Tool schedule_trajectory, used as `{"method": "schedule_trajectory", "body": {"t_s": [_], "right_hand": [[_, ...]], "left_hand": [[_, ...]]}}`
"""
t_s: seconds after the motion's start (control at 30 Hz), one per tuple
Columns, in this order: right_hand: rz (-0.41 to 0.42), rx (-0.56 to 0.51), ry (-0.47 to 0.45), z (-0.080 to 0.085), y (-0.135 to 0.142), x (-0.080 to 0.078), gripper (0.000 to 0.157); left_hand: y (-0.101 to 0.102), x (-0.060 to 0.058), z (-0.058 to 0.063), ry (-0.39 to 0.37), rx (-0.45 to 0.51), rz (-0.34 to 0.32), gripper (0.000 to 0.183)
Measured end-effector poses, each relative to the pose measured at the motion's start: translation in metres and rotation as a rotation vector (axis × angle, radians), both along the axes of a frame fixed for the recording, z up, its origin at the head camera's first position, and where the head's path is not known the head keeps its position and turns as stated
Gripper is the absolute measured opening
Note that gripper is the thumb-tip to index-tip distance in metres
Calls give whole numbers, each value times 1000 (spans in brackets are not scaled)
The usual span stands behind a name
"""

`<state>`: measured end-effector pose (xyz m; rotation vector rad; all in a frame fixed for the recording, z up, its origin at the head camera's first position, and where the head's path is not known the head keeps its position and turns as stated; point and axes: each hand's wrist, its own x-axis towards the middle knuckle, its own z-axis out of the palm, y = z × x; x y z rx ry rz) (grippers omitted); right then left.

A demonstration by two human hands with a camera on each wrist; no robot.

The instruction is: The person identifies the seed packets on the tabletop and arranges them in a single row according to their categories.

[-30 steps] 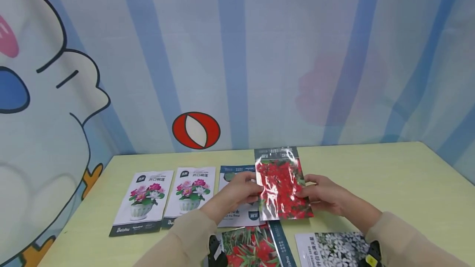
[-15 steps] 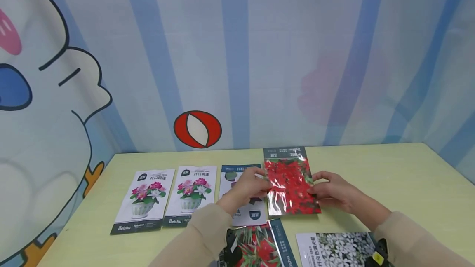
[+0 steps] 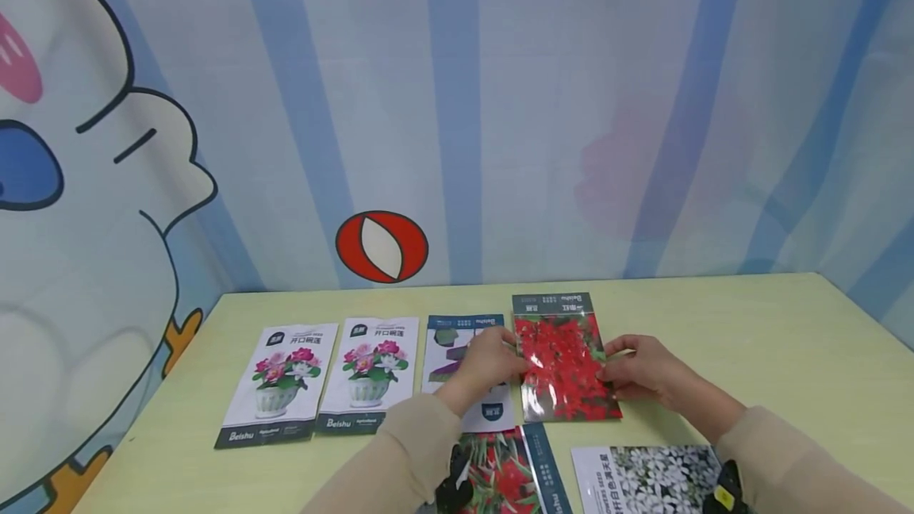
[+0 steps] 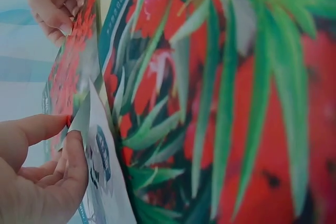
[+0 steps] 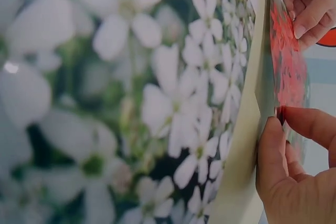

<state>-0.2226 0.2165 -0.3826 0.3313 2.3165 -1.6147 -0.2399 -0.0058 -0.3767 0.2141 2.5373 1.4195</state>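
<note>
A glossy seed packet with red flowers (image 3: 564, 367) lies at the back of the table, right end of a row, its dark header toward the wall. My left hand (image 3: 489, 363) pinches its left edge and overlaps the neighbouring blue-topped packet (image 3: 493, 417). On the opposite edge, my right hand (image 3: 646, 371) pinches between thumb and fingers. Both wrist views show this two-sided grip: the left hand (image 4: 47, 174) in one, the right hand (image 5: 299, 166) in the other. Closer to me lie a red-flower packet with green leaves (image 3: 500, 470) and a white-flower packet (image 3: 660, 478).
Two white packets picturing potted pink flowers, the outer one (image 3: 274, 387) and the inner one (image 3: 367, 375), lie side by side at left. The pale yellow table (image 3: 771, 339) meets a blue striped backdrop (image 3: 528, 101) with a cartoon figure at left.
The red-flower packet has moved right, off the blue-topped packet, and has come down flatter at the row's end. Both hands moved right with it, keeping hold of its edges.
</note>
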Motion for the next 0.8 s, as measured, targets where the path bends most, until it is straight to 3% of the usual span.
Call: {"method": "schedule_trajectory", "body": {"t_s": [0.33,0.53,0.8], "right_hand": [[-3,43,13,1,-2,3,40],[-29,91,-1,0,-4,2,38],[-19,68,8,2,-4,5,34]], "left_hand": [[2,0,3,24,-95,8,28],[-1,0,8,40,-138,-16,29],[-9,2,13,68,-149,-69,28]]}}
